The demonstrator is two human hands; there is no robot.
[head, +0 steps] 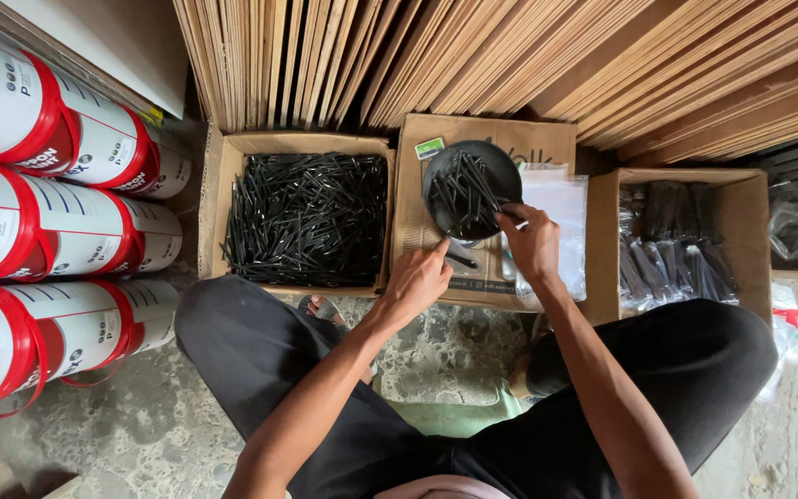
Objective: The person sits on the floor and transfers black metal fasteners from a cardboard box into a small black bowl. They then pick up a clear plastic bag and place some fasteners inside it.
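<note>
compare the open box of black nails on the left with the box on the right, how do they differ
The left box holds loose black nails lying bare in a jumbled heap; the right box holds dark pieces packed in clear plastic bags. The left box looks filled nearly across; the right box shows bare cardboard wall above its bags. The left box lies beside the left hand, the right box beside the right hand. Both are open brown cardboard boxes on the floor below stacked wooden boards.

White tubs [57, 226] with red bands lie left; green label [430, 148] on middle carton [417, 222]; perhaps bagged packs [676, 268] right.
</note>
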